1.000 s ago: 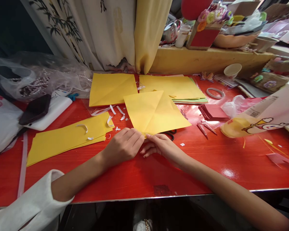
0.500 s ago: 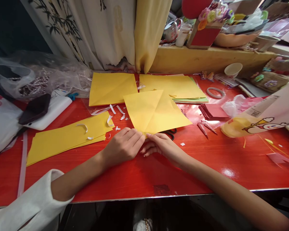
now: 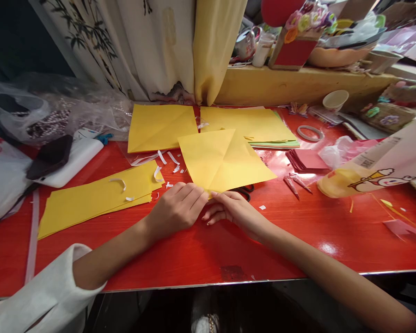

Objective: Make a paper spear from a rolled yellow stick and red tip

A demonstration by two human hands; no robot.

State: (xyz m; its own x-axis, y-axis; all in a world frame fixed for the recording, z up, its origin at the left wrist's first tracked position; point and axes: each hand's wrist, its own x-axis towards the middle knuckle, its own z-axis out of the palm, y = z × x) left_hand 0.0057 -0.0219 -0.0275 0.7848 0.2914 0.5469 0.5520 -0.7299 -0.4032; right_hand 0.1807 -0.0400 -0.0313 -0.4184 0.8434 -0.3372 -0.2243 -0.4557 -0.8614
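Left hand on creased yellow sheet

I count two hands, one left hand and one right hand, and between them one creased yellow sheet. Behind it I get two stacks of yellow paper, a left stack and a right stack; I can't number their sheets from here. I see one pile of yellow strips, one stack of red squares and two narrow red pieces. Singles on the desk: one black phone, one pair of scissors, one ring, one paper cup and one drink cup. The white scraps are several, some too tiny for me to tally.
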